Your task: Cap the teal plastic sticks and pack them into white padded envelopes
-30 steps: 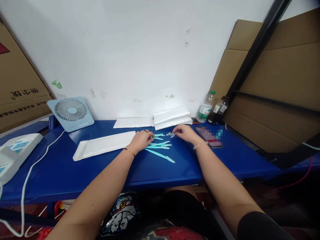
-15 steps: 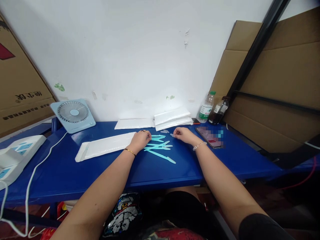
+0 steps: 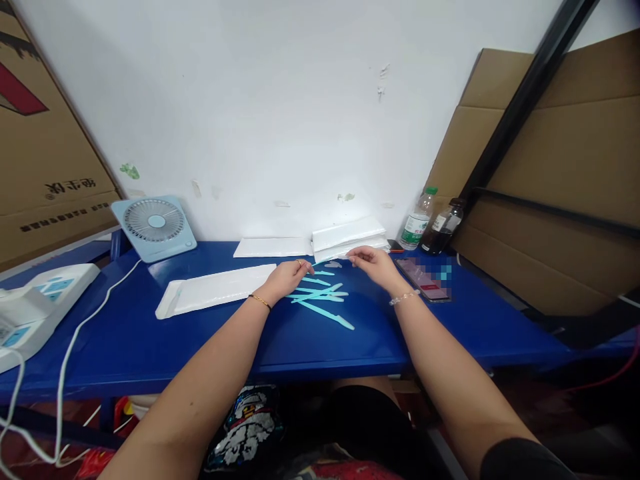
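Left grip (image 3: 289, 279) pinches one turquoise stick (image 3: 321, 261), loose sticks (image 3: 325, 312) just beside; right grip (image 3: 373, 263) pinches clear cap (image 3: 349, 256)

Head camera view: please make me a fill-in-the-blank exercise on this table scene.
The square light-blue fan stands toward the person's ____ side.
The slim turquoise plastic tools lie on a smooth ____ tabletop.
The clear plastic bottle with a green-and-white label has a ____ cap.
The bare right hand has a clear beaded ____ around its wrist.

Missing words: left; blue; green; bracelet.
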Action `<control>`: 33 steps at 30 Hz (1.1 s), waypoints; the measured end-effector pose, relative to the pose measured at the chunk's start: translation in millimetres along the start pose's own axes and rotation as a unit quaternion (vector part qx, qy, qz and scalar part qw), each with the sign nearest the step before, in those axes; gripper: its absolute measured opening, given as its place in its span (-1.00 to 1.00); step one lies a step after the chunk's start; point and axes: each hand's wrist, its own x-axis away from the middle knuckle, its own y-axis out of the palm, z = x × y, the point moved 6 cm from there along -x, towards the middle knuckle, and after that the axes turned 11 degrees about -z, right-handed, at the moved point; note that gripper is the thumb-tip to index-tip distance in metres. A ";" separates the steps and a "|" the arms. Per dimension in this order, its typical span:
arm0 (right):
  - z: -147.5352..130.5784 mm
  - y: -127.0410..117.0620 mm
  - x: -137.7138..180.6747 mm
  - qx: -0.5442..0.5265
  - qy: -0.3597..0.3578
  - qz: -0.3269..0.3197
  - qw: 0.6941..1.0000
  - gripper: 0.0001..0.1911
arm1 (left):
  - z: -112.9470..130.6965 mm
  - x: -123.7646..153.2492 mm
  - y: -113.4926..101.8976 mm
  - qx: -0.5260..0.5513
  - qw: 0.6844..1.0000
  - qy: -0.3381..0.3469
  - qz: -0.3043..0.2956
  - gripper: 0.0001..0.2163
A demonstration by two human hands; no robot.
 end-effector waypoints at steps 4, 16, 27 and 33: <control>-2.1 3.1 -0.2 0.012 -0.015 0.003 1.000 -0.71 | 1.9 0.3 0.4 0.005 1.000 0.007 -0.010 -0.51; -4.5 5.2 0.6 0.061 -0.007 0.008 0.998 -0.73 | 5.0 1.6 0.8 0.003 1.000 0.007 -0.013 -0.50; -13.7 31.0 3.4 0.005 0.002 -0.148 0.989 -0.73 | 11.4 0.0 14.0 0.019 0.995 0.058 -0.078 -0.54; 12.2 17.5 -2.3 0.144 0.041 -0.092 0.984 -0.78 | 8.1 -1.0 12.1 -0.045 0.996 0.055 -0.050 -0.66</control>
